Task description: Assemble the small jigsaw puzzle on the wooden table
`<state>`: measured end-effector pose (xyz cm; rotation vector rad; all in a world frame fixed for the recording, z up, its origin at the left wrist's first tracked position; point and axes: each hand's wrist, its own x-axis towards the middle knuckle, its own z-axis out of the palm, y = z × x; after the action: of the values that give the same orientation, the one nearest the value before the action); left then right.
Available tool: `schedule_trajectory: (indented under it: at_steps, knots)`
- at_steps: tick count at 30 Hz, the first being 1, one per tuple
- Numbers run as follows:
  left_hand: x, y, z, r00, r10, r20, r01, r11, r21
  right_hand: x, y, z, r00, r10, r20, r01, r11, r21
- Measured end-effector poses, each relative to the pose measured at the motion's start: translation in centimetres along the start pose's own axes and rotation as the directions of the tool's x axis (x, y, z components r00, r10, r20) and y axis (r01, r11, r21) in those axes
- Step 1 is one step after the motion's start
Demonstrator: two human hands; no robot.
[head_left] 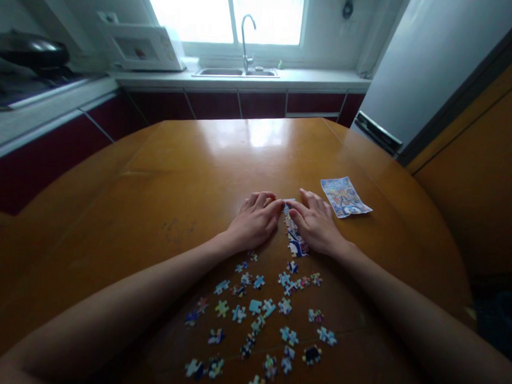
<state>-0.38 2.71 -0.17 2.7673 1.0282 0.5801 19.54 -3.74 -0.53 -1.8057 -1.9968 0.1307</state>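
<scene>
Nearest the camera, loose puzzle pieces (255, 307) are scattered over the front of the round wooden desk (198, 173), lying singly and mostly apart from one another between the two bare forearms. Just beyond them a joined strip (296, 245) of assembled pieces is seen, running away from the viewer in a narrow line.

The strip is flanked by both hands. The left hand (255, 220) is laid palm down on the desk at the strip's left side, its fingers slightly bent and its fingertips brought up against the strip's far end. The right hand (317, 222) is laid palm down at the right side, its fingers stretched forward and its inner edge touching the strip. Neither grip is closed on anything – both are released, and the pieces are only pressed or steadied from either side.

A little to the right of the right hand, a printed picture card (345, 196) is lying flat on the desk, apart from the fingers.

Farther off – past the bare, shiny far half of the desk – a sink (226, 72) with a curved tap (245, 37) is set under a bright window (228, 14). A white microwave (139, 47) is placed to its left, a dark pan (32, 51) farther left, and a grey refrigerator (424, 63) to the right.
</scene>
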Motion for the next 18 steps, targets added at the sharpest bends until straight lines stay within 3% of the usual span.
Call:
schedule_trajectory:
  at_steps: [9,18]
  knots:
    - [0.01,0.18,-0.15,1.0,-0.006,0.006,0.006,1.0,-0.011,0.41,-0.02,0.19,0.999,0.041,0.004,-0.041,0.999,0.035]
    - [0.82,-0.55,-0.26,0.991,-0.102,0.091,0.11,0.99,-0.088,0.83,0.56,0.34,0.964,0.174,-0.2,-0.105,0.944,0.313]
